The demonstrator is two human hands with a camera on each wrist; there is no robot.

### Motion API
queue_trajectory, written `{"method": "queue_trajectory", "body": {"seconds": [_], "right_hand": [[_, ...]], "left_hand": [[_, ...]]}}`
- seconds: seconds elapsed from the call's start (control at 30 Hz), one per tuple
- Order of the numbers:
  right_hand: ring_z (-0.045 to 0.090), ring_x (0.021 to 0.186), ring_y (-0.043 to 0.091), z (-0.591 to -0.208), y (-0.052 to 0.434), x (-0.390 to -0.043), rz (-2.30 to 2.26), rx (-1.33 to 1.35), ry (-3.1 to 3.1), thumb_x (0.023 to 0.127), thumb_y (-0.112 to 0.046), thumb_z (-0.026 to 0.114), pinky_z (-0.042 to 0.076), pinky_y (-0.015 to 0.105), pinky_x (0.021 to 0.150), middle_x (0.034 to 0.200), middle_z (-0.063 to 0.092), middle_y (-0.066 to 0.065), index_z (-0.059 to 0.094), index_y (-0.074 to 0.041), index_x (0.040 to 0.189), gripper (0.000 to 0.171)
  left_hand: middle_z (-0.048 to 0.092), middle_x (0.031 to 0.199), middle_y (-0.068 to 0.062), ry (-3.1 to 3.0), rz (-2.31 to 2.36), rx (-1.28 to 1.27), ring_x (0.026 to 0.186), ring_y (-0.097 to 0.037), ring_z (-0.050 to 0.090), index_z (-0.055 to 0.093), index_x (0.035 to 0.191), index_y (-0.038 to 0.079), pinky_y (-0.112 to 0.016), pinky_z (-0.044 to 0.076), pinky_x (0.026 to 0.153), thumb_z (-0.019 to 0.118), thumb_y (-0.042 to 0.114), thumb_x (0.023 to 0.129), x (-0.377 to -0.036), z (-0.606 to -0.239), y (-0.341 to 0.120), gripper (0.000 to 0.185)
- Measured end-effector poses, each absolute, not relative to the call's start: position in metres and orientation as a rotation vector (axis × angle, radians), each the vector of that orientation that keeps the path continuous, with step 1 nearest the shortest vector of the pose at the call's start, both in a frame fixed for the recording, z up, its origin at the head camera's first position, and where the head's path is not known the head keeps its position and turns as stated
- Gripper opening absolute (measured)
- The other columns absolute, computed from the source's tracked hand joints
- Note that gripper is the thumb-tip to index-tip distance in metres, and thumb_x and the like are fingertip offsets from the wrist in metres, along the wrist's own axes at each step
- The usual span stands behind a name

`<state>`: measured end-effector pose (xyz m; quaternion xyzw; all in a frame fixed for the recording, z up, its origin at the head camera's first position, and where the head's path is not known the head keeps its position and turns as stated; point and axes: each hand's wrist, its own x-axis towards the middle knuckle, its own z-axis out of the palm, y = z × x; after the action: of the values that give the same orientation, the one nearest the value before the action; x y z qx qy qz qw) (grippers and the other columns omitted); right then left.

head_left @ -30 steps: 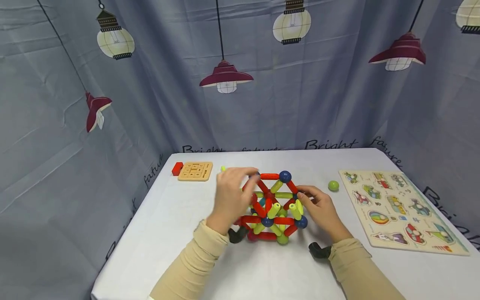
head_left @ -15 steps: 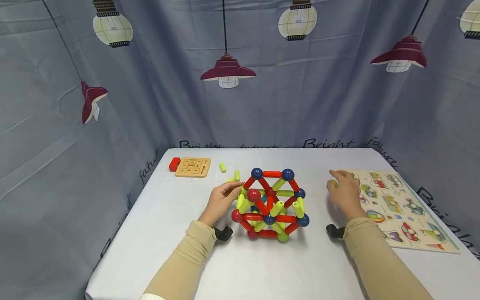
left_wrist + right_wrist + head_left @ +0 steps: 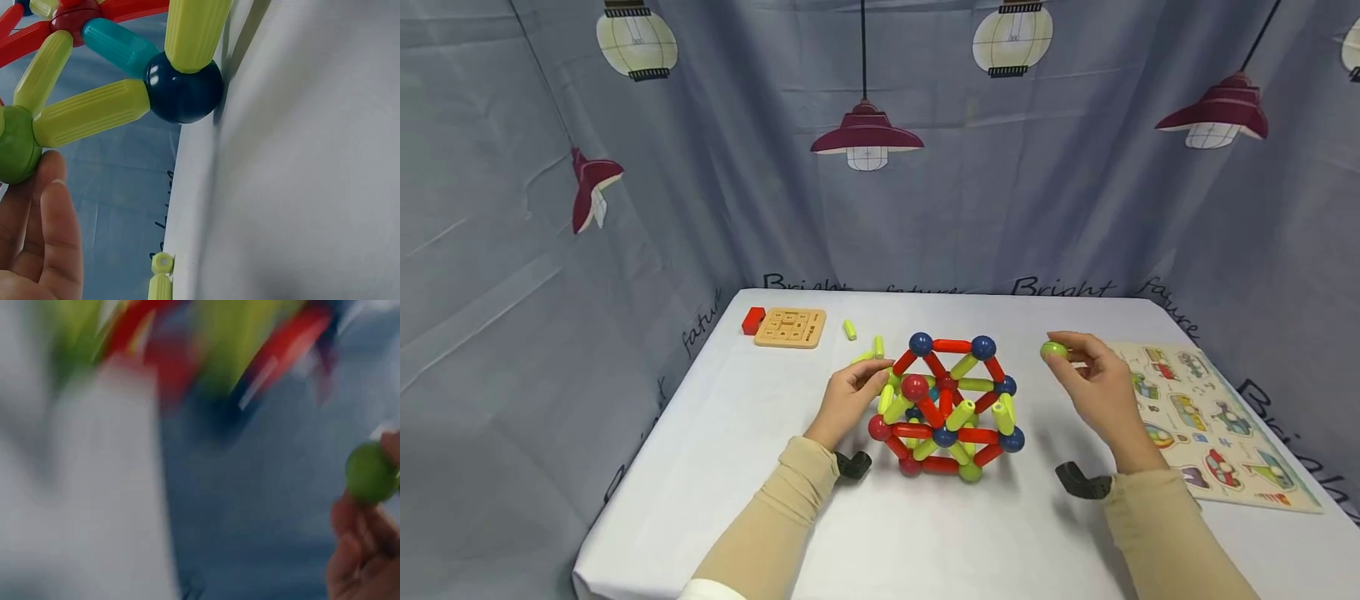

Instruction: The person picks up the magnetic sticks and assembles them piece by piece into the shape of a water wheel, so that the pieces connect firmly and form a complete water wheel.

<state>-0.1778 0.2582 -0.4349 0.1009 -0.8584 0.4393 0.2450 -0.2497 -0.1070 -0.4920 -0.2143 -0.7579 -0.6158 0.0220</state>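
Note:
A framework of magnetic sticks and balls (image 3: pixel 914 387), in red, yellow-green, blue and teal, stands mid-table in the head view. My left hand (image 3: pixel 842 404) holds its left side by a green ball (image 3: pixel 19 147), the fingertips (image 3: pixel 59 219) against that ball in the left wrist view. Below it there, a dark blue ball (image 3: pixel 183 89) joins two yellow-green sticks. To the right of the framework, my right hand (image 3: pixel 1103 400) pinches a loose green ball (image 3: pixel 1052 350) between thumb and fingers, above the table. The right wrist view is blurred, but the green ball (image 3: pixel 370 474) shows in the fingers.
Behind my left hand lie loose yellow-green sticks (image 3: pixel 850 330). A wooden number puzzle (image 3: pixel 790 327) and a red block (image 3: pixel 753 321) are at the back left. A picture puzzle board (image 3: pixel 1210 433) lies on the right, partly behind my right arm.
My right hand left the framework, reached right and lifted the green ball off the table, then came slightly back left. My left hand dropped from the framework's top to its left side.

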Motion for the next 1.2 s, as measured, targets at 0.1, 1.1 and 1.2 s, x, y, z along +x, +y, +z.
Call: {"method": "queue_trajectory", "body": {"seconds": [0.1,1.1,1.2], "right_hand": [[0.062,0.099,0.014,-0.410,0.229,-0.153,1.301,0.697,-2.119,0.089,0.012,0.070,0.051,0.017,0.078,0.119,0.067,0.015,0.067,0.002,0.129,0.041],[0.056,0.094,0.008,-0.413,0.165,-0.153,0.918,0.996,-2.344,0.081,0.007,0.077,0.056,0.026,0.074,0.096,0.062,-0.011,0.072,-0.016,0.091,0.026],[0.054,0.095,0.007,-0.411,0.163,-0.152,0.852,0.996,-2.380,0.082,0.004,0.075,0.055,0.027,0.076,0.098,0.060,-0.011,0.071,-0.016,0.093,0.023]], "left_hand": [[0.071,0.126,0.000,-2.327,-1.914,-0.669,0.112,-0.017,0.068,0.071,0.130,0.018,-0.028,0.057,0.092,0.065,0.038,0.102,-0.250,-0.489,-0.105,0.035],[0.072,0.123,-0.004,-2.325,-1.936,-0.640,0.106,-0.016,0.067,0.072,0.129,0.016,-0.024,0.057,0.087,0.066,0.032,0.102,-0.247,-0.494,-0.111,0.031],[0.072,0.123,-0.003,-2.327,-1.924,-0.647,0.108,-0.017,0.068,0.071,0.129,0.017,-0.026,0.057,0.089,0.065,0.033,0.102,-0.246,-0.494,-0.112,0.032]]}}
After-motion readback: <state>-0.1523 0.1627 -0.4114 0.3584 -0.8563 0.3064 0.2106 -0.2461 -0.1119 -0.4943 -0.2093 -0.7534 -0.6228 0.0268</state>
